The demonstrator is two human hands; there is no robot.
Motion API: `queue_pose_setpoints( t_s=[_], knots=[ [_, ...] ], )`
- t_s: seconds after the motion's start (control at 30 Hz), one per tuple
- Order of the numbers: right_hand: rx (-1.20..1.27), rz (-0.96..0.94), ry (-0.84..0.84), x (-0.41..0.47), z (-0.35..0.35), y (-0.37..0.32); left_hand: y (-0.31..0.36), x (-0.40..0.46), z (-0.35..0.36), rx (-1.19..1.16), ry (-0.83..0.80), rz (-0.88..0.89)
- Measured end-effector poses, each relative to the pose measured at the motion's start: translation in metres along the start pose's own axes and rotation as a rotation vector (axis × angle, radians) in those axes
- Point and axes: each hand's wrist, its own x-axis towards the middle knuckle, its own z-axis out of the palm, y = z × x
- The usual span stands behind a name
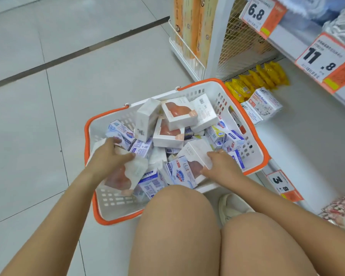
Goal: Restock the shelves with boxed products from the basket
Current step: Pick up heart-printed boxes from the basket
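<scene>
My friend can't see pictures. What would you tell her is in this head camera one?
A crouching person reaches both hands into a white basket with an orange rim, full of small boxes. The left hand grips a white and pink box, and the right hand grips another white box. Beside it, a bottom shelf holds soap boxes and yellow packets.

Motion-blurred box (126, 172) in left hand (110, 154), price tag (330, 62) cut off at right edge

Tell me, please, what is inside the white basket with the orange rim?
The basket holds a loose pile of white boxes with peach windows and smaller blue-and-white soap boxes. Both hands, left and right, each grip a white box. Lower layers are covered.
</scene>
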Motion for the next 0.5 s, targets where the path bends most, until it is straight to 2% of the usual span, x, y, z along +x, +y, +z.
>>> queue_pose_setpoints(
  t_s=[0.07,0.13,0.2,0.27,0.37,0.5],
  knots=[
    [0.052,0.044,0.009,0.000,0.000,0.003,0.001,-0.012,0.002,0.017,-0.069,0.085],
    [0.104,0.096,-0.010,0.000,0.001,0.004,-0.007,-0.018,-0.001,0.128,-0.110,0.142],
    [0.147,0.125,-0.044,-0.002,0.003,0.004,-0.022,-0.022,-0.008,0.225,-0.084,0.147],
    [0.224,0.125,-0.035,-0.005,0.002,0.004,-0.032,-0.027,-0.017,0.205,-0.062,0.135],
    [0.506,0.129,0.076,-0.012,-0.017,0.005,-0.033,-0.029,-0.031,0.045,-0.030,0.128],
    [0.832,0.131,0.254,-0.029,-0.059,0.011,-0.004,-0.038,-0.050,-0.437,0.084,0.063]
  ],
)
